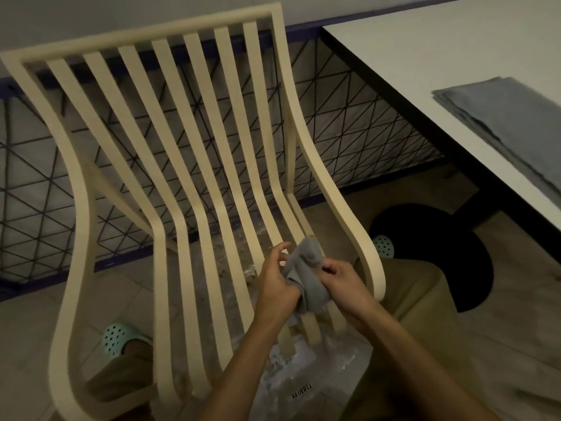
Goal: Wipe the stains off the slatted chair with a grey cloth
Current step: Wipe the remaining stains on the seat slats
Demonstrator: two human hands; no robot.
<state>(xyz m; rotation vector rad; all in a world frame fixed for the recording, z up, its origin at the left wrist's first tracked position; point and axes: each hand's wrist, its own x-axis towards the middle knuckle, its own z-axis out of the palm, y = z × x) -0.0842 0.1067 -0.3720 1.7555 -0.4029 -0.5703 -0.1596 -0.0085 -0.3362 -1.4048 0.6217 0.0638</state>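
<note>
A cream slatted chair point(170, 153) fills the left and middle of the head view, its seat slats curving down toward me. Above the right seat slats I hold a crumpled grey cloth point(309, 275) with both hands. My left hand point(277, 282) grips the cloth's left side, fingers curled. My right hand point(344, 281) pinches its right side. A small yellow spot shows at the cloth's top edge, next to a slat. The slats under my hands are hidden.
A white table point(425, 47) with a dark edge stands at the right, with a stack of folded grey cloths point(504, 117) on it. Its black round base point(431, 238) sits on the floor. Clear plastic wrap point(306, 381) lies beneath the seat. Black wire mesh point(39, 189) runs behind.
</note>
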